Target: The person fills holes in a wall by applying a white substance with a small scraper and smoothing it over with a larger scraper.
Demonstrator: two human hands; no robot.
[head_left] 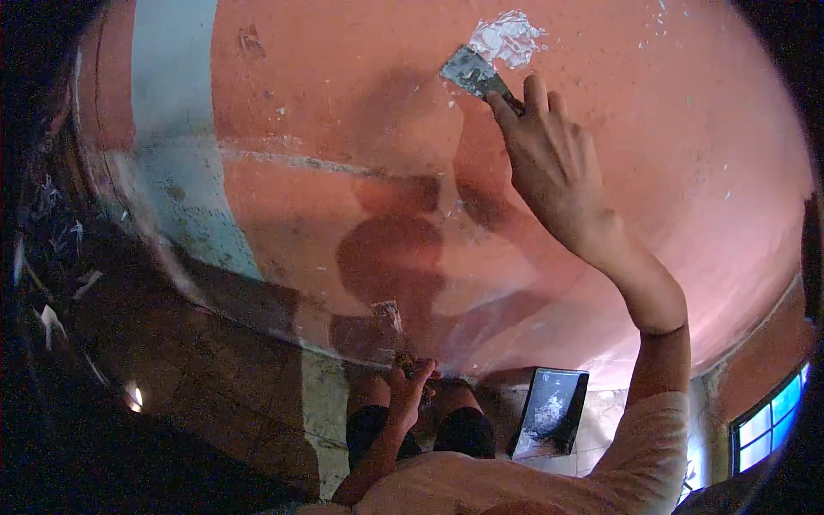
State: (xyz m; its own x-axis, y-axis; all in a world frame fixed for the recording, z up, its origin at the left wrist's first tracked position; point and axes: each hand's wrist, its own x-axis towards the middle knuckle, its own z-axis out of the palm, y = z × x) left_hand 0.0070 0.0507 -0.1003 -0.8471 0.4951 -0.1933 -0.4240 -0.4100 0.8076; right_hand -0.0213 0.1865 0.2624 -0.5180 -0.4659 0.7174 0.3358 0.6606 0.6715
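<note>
So yeah, big orange wall (669, 129), black tray (562, 383) down near its foot. Right hand (558, 167) is clamped on a scraper (470, 72), blade right beside a white smear (508, 39); left hand (410, 390), lower down, grips a second scraper (390, 318).

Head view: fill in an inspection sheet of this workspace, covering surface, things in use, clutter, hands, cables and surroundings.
Surface: pink wall with a pale blue stripe, a rough, scuffed line and a white patch near the top.
Things in use: scraper at the white patch's lower left edge, contact unclear; second scraper lower down; black tray with white material inside.
Clutter: pale scraps at the dark left edge, too dim to identify.
Hands: right hand grips the scraper; left hand grips the second scraper.
Cables: nothing seen.
Surroundings: window at lower right; pale tiles beside the tray.
</note>
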